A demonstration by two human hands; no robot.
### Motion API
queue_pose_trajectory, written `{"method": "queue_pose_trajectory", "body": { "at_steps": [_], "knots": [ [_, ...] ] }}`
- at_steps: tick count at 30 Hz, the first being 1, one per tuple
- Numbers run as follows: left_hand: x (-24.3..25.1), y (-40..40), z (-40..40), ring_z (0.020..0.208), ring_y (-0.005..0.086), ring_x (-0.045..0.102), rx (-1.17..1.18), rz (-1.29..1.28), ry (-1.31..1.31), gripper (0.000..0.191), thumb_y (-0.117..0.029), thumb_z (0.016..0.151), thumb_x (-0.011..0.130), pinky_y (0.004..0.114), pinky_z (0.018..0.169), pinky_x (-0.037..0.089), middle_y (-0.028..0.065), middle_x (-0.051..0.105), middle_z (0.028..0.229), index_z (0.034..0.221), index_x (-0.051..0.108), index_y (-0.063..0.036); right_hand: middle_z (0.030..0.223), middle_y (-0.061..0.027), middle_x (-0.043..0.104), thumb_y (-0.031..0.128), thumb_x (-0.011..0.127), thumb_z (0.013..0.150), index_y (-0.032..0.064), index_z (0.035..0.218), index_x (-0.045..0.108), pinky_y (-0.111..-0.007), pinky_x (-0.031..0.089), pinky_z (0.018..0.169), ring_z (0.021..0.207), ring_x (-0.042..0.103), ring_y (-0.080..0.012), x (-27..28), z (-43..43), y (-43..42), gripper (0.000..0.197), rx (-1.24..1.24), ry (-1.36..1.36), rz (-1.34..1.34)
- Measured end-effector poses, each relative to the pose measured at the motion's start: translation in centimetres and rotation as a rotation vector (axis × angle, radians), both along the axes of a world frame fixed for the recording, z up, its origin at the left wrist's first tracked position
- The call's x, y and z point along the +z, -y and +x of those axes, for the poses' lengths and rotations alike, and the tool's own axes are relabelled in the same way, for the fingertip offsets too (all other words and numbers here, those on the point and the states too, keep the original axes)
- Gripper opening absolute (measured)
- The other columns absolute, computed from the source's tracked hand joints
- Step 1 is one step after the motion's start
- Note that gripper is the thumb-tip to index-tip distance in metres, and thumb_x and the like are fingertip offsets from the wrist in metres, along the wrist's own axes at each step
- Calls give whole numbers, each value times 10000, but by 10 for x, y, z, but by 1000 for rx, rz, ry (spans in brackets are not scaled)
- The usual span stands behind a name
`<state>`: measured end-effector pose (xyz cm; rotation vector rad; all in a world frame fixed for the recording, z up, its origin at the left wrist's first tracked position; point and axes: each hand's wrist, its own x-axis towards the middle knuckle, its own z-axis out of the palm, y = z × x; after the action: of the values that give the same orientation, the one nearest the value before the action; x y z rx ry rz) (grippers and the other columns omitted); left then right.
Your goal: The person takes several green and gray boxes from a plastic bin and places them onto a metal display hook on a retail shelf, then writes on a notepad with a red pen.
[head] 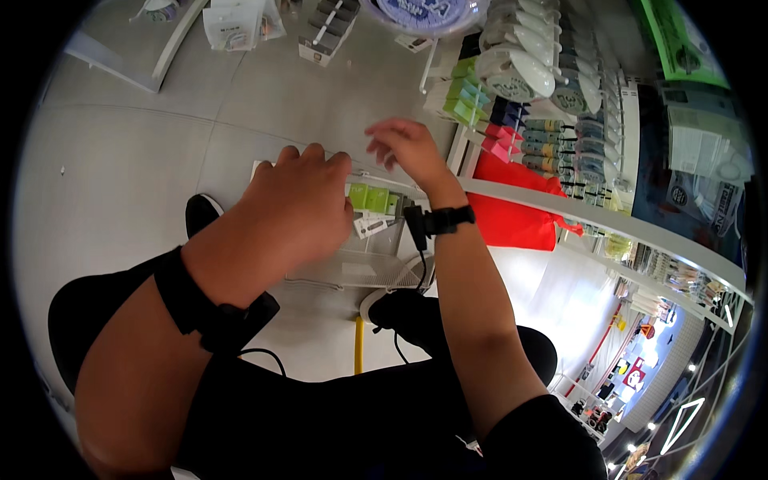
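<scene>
My left hand (300,201) is raised in front of me over a wire mesh basket (360,270), its back to the camera and its fingers bent down. Whether it holds anything is hidden. To its right my right hand (405,147) hangs in the air with loosely curled fingers and nothing seen in them. Below and between the hands, green packets (371,198) and a small white packet (371,227) lie in the basket. A black strap with a device and cable is on each wrist. Beside my right wrist lies a red cloth bag (516,207).
At the right stands a rack with a white rail (558,204), hanging packs (513,75) and green card packs (465,99) on hooks. A grey divided box (327,30) and clear bags (234,27) are on the floor ahead. A yellow pole (359,345) is near my feet.
</scene>
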<state>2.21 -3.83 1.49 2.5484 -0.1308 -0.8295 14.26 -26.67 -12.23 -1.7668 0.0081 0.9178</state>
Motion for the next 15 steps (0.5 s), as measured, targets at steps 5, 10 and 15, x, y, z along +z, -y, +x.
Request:
{"method": "queue_pose_trajectory", "body": {
  "at_steps": [5,10,15],
  "knots": [
    [0,8,1,1270,368,642,-50,29,-88,413,-284,1023,642,484,1081,531,152,685,1332,1385,648,-86,1019,-175,811,367,597,1057,-2,1200,743,-335,600,662,768,767,-235,-3,-49,66,422,291,-579,-327],
    [-5,16,0,1271,347,659,-72,91,-138,404,-305,1032,637,479,1073,539,154,698,1338,1380,649,-101,1293,-268,670,436,658,1022,-4,1517,502,-444,643,785,1003,758,-374,-92,-130,109,680,-27,-752,-551],
    [-10,19,-2,1239,337,676,-99,136,-218,411,-327,1045,637,477,1059,546,144,711,1319,1395,636,-111,1491,-275,477,377,716,960,101,1579,435,-625,503,1090,1340,551,-439,-154,-165,115,734,-880,-817,-58]
  ]
}}
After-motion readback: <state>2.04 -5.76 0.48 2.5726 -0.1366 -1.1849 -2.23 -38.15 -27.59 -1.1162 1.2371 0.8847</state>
